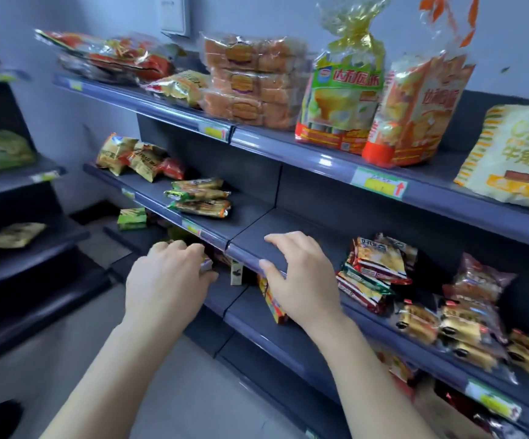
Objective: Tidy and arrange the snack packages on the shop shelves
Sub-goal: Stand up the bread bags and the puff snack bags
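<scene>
One small shiny packet (207, 265) is gripped by left hand (166, 280) | red-yellow plastic packet (274, 307), axis down-right, is overlapped by loosely open right hand (301, 280).

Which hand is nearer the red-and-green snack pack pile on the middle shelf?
Right. The right hand rests on that shelf's front edge, just left of the pile; the left hand is farther left, below the edge, gripping a small pack.

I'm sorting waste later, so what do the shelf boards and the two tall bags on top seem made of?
Shelf boards: likely painted metal, matte dark grey, thin flat panels with seams. Tall bags: thin glossy plastic film, clear and crinkled at the gathered tops, catching light.
</scene>
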`<state>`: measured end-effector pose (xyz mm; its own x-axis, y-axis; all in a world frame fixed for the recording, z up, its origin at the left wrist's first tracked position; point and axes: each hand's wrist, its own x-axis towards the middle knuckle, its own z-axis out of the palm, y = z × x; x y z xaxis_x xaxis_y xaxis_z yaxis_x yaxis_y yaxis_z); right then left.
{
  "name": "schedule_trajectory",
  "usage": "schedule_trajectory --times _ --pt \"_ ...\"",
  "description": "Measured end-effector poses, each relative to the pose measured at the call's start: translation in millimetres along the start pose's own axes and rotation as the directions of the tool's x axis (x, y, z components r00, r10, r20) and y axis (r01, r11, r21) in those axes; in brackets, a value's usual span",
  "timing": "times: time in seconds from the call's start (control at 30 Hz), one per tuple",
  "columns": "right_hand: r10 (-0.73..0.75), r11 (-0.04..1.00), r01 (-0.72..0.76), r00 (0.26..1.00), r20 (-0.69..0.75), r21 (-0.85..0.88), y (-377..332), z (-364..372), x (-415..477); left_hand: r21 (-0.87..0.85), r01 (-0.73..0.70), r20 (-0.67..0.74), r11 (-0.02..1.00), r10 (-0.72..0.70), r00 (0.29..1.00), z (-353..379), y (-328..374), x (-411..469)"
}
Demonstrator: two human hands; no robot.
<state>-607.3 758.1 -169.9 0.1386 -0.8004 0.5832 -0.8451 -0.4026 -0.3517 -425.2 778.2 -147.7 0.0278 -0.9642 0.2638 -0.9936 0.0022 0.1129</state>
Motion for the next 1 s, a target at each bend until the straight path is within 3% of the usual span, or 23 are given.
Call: schedule_trajectory --times 0.33,0.73,1.0 --pt "-0.049 0.999 0.043 0.959 0.28 0.028 -26.0 107.4 55.8 0.02 0.22 0.044 0.975 -0.22 0.974 50.6 -93.8 26.7" --pt "-0.123 0.987 0.074 0.913 0.389 0.14 -17.4 240.5 188.2 0.042 0.379 0.056 0.925 -0.381 0.923 100.3 -161.7 150.9" --pt "-0.121 0.987 0.058 0.879 0.462 0.147 -25.8 318.3 261.3 0.018 0.394 0.059 0.919 -0.394 0.917 123.8 -219.8 235.4"
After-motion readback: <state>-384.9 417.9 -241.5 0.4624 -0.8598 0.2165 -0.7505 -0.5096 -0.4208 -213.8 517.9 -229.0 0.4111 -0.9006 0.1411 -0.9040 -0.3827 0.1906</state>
